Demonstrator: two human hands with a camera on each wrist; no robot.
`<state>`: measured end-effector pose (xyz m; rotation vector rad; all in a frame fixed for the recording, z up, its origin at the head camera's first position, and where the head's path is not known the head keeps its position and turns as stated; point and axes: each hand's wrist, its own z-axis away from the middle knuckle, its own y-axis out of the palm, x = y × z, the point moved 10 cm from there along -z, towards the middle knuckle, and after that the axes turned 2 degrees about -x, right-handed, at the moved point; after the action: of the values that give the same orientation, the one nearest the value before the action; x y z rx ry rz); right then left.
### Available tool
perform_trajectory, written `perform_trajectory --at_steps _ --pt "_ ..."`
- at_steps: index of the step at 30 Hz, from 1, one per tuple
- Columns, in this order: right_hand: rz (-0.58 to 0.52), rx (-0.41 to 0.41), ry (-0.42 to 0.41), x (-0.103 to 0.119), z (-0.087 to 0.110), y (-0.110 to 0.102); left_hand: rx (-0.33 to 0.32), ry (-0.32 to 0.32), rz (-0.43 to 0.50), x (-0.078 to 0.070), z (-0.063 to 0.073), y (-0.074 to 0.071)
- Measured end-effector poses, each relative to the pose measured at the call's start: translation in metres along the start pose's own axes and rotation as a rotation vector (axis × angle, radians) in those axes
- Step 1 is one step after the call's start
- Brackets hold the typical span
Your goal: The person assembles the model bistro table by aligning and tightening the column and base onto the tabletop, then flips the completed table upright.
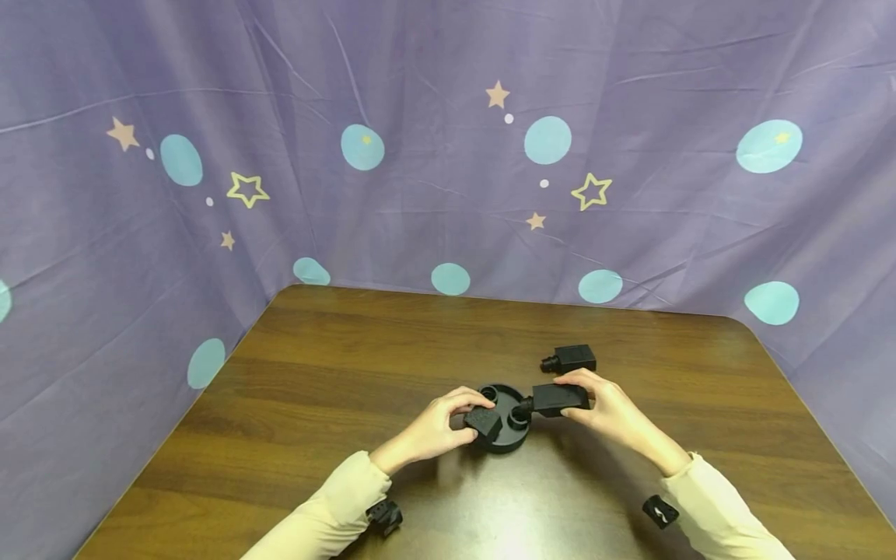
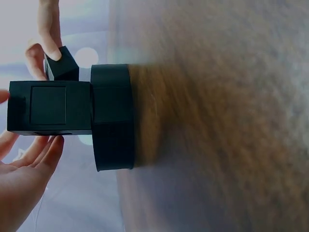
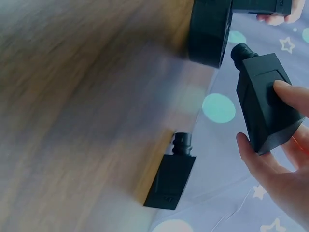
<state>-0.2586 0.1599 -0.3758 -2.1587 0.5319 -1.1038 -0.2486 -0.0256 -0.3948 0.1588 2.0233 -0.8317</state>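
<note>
Half closed, the left hand (image 1: 435,429) holds an upright block (image 1: 484,421) on the black base (image 1: 505,447); I see the right hand (image 1: 617,415), half closed too, holding a tilted block (image 1: 556,398) near it. A third block (image 1: 576,358) lies on the tabletop (image 1: 350,358).

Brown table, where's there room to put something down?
Bare wood on the table lies between the left hand and the left edge, and between the lying block and the right edge. It's crowded in the middle: the round base, the left hand's block, the right hand and its block.
</note>
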Motion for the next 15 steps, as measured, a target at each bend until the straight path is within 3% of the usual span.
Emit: perform_trajectory --at_steps 6,10,15 --pt "0.072 -0.008 -0.054 0.010 -0.007 0.001 -0.054 0.010 -0.070 -0.001 -0.001 -0.003" --pt "0.053 0.030 -0.043 0.015 -0.014 0.006 -0.105 0.036 -0.124 -0.003 -0.001 -0.006" --pt "-0.013 0.086 0.001 0.018 -0.022 0.011 -0.114 0.005 -0.130 -0.005 -0.002 -0.009"
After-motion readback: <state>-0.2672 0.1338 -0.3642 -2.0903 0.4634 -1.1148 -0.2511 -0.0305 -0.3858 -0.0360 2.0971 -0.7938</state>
